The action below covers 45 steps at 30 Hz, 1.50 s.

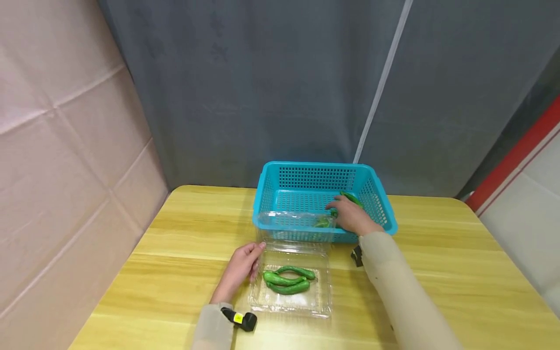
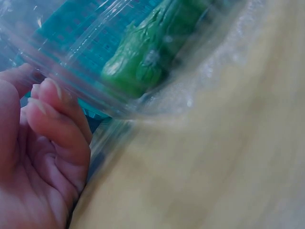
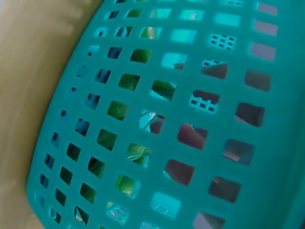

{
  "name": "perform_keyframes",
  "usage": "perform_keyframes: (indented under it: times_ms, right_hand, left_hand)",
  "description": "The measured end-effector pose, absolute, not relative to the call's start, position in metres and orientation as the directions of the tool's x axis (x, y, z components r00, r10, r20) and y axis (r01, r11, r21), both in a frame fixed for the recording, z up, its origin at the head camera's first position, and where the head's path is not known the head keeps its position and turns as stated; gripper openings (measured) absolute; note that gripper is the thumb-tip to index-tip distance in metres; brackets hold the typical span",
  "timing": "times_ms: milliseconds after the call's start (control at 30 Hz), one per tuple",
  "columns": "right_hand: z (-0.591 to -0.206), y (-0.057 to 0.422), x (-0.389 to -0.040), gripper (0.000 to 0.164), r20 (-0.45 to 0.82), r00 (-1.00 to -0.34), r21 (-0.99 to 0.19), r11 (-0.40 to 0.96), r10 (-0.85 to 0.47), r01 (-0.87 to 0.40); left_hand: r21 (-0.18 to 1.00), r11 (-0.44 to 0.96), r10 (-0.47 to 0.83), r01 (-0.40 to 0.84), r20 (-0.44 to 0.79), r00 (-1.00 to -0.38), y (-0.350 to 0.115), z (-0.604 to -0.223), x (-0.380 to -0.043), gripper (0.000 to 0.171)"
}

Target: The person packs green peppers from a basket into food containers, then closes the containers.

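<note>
At six o'clock, left hand [image 1: 243, 264] pinches one clear plastic box [image 1: 323, 287], three curved peppers [image 1: 282, 281] inside; whether right hand [image 1: 352, 217] grips, I cannot tell.

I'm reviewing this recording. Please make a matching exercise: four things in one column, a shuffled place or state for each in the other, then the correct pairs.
Column one
1. Left grip
2. Right grip
3. Clear container
4. Three green vegetables side by side

Column two
A. Lying in a see-through base
B. Arm stretched out to the blue basket
C. See-through, with its lid raised
D. At the left side of the see-through plastic

Pairs: 1-D, 2-B, 3-C, 4-A
</note>
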State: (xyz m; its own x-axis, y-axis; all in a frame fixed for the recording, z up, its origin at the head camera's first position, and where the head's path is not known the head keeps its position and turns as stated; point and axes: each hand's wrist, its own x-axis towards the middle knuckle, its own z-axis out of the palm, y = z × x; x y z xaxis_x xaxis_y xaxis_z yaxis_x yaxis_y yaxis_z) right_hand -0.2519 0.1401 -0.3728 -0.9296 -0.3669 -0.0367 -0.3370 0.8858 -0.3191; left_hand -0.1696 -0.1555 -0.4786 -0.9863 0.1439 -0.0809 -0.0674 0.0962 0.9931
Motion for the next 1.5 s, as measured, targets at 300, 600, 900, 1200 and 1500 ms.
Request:
perform_keyframes:
  times_ms: [300, 600, 900, 1200, 1500]
  right_hand:
    - [-0.383, 0.141, -0.26, 0.037, -0.088, -0.919, -0.353, 0.875, -0.384, -0.332]
    - [-0.385, 0.14, -0.261, 0.028, -0.113, -0.927, -0.384, 0.876, -0.359, -0.292]
    - [-0.384, 0.141, -0.26, 0.02, -0.118, -0.933, -0.402, 0.876, -0.339, -0.268]
    - [-0.382, 0.136, -0.258, 0.016, -0.045, -0.918, -0.42, 0.842, -0.393, -0.34]
    - [-0.381, 0.14, -0.258, 0.01, 0.067, -0.918, -0.408, 0.828, -0.392, -0.383]
  left_hand:
    - [0.992, 0.099, 0.139, -0.078, -0.091, -0.986, -0.155, -0.482, -0.169, 0.047]
    - [0.991, 0.087, 0.125, -0.098, -0.108, -0.986, -0.156, -0.482, -0.173, 0.051]
    - [0.992, 0.079, 0.136, -0.099, -0.109, -0.985, -0.156, -0.483, -0.173, 0.05]
    - [0.992, 0.069, 0.117, -0.108, -0.116, -0.986, -0.161, -0.483, -0.17, 0.052]
    - [0.992, 0.033, 0.169, -0.12, -0.124, -0.978, -0.156, -0.464, -0.165, 0.044]
